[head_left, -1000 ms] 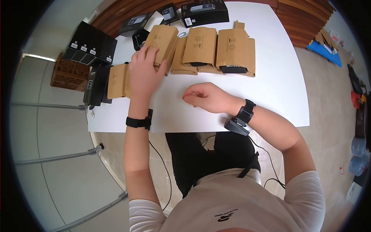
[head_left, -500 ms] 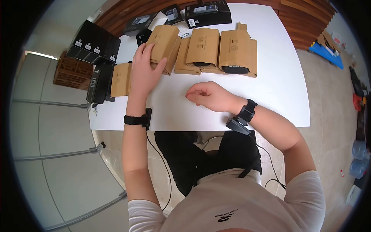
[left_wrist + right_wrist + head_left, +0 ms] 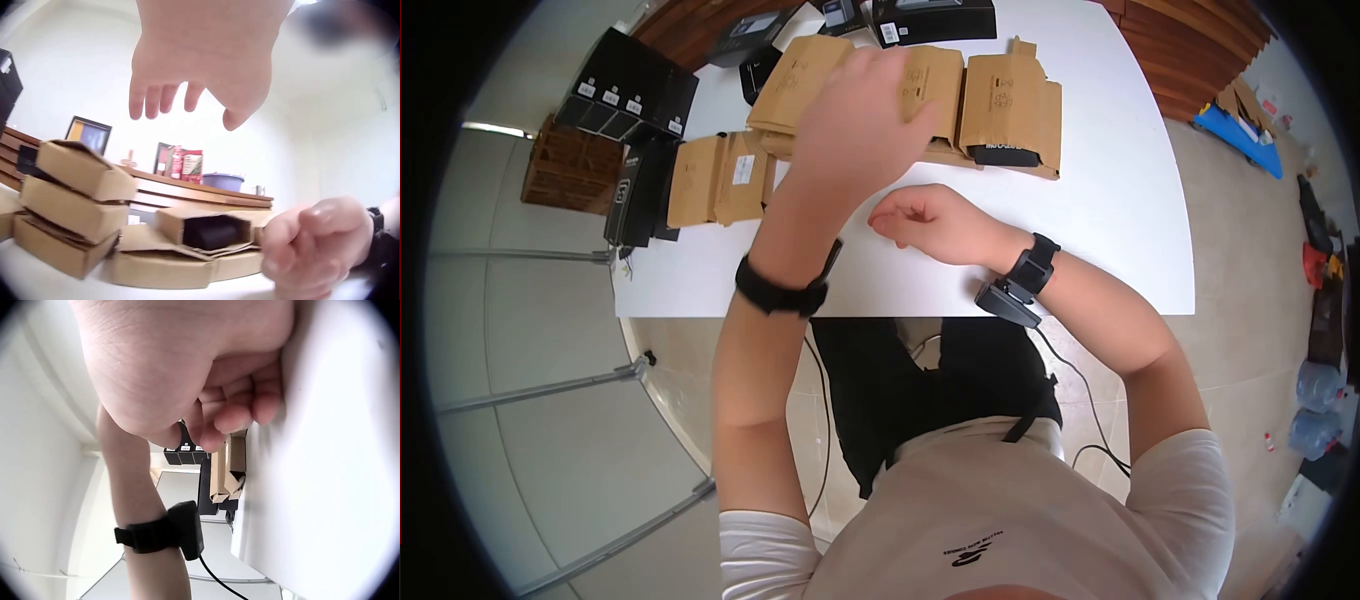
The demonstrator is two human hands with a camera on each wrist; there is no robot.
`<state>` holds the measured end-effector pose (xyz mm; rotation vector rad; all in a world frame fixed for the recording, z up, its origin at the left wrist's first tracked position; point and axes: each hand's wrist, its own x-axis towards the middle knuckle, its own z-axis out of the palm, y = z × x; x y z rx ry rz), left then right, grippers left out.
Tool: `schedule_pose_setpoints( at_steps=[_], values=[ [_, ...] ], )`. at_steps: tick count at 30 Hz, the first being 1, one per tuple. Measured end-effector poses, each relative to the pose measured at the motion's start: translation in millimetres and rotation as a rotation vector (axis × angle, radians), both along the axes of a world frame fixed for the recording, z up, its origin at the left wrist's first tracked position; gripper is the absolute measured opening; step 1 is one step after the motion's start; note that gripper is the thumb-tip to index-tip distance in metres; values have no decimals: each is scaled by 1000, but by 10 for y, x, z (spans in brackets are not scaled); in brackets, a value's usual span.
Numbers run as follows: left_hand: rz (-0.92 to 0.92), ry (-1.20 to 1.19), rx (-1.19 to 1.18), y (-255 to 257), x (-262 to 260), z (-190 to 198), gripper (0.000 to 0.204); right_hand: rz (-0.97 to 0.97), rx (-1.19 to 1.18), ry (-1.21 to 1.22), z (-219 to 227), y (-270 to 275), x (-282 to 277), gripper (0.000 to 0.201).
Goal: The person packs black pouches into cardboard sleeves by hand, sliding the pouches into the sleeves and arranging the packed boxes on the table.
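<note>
My left hand point(image 3: 855, 130) is raised above the cardboard boxes with its fingers extended, and the left wrist view shows nothing in it. Below and left of it is a stack of cardboard boxes point(image 3: 75, 209), whose top box point(image 3: 790, 85) shows a printed symbol. The middle cardboard box point(image 3: 933, 85) is partly hidden behind that hand. The right cardboard box point(image 3: 1003, 105) has an open end with a black item point(image 3: 1007, 156) inside. My right hand point(image 3: 940, 225) rests at the white table point(image 3: 1100, 240), fingers loosely curled, holding nothing.
Two smaller cardboard boxes point(image 3: 695, 180) lie at the table's left beside upright black boxes point(image 3: 640, 195). More black boxes point(image 3: 630, 95) stand behind them, and others point(image 3: 935, 22) line the back edge. Cables hang from both wrist cameras.
My left hand has come off the left cardboard box, risen and swung right over the boxes. That box now lies slightly farther left. The right hand keeps its pose.
</note>
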<state>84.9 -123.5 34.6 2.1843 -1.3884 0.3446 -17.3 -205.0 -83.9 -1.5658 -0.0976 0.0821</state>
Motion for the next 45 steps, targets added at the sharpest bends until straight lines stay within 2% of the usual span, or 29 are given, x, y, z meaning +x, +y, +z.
schedule_pose_setpoints(
  at_steps=[2,3,5,9,12,14,18,20,22,27,29,33,36,38,42,45],
  values=[
    [161,58,291,-240,26,-49,60,-12,10,-9,-1,10,-9,25],
    [166,61,282,-336,61,-73,60,-15,28,-24,6,14,-11,25],
    [278,137,456,-502,155,-156,68,-19,43,-44,35,0,-10,24],
    [216,143,540,-561,318,-328,66,-12,-17,-31,51,-9,-27,19],
    [242,186,565,-546,293,-370,75,-14,-41,-22,96,-16,-51,20],
    [331,162,588,-540,253,-383,83,-15,-46,-17,95,-16,-56,21],
    [334,133,517,-538,244,-405,89,-10,-79,-29,109,-16,-56,22],
    [316,272,568,-561,245,-331,92,-14,-95,-20,94,-32,-58,23],
    [344,241,592,-576,186,-288,92,-30,-85,-74,46,-40,-39,26],
    [390,163,589,-494,97,-331,92,-24,-105,-38,124,-37,-63,25],
    [367,83,569,-455,91,-338,92,-15,-124,-19,142,-28,-66,24],
    [328,120,553,-364,130,-303,90,-9,-154,-57,122,-28,-58,23],
    [335,42,504,-89,-22,-250,87,-13,-144,-92,71,-34,-56,23],
    [324,78,315,174,-145,-194,80,-29,-146,-109,62,-36,-65,23],
    [287,71,278,649,-329,-79,77,-13,-266,-102,164,-54,-94,22],
    [403,316,246,911,-442,12,75,-38,-285,-123,68,-51,-73,22]
  ],
)
